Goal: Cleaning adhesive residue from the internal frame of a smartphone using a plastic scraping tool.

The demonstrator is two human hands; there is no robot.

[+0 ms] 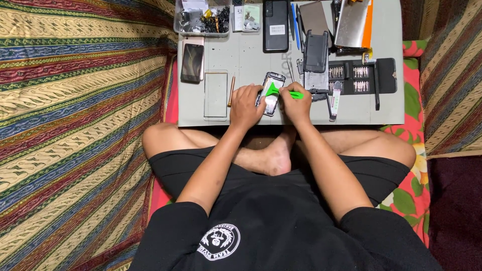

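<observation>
My left hand [246,106] grips the edge of an opened phone [271,93] lying near the front middle of the grey table [241,60], fingers curled around its side. My right hand [296,103] pinches a green pry tool [281,91], its tip resting on the phone's exposed back. Just left of the phone lie a slim brass-coloured pen tool [231,90] and a clear glass panel [216,94]; a dark phone [192,62] sits further back on that side. To the right, a black case of screwdriver bits [361,75] lies open, with another dark phone shell [316,51] beside it. Along the table's far edge stand a clear parts tray [203,20], a black phone [275,25] and a silver panel [354,22]. I sit cross-legged on a striped woven cloth [75,125].
</observation>
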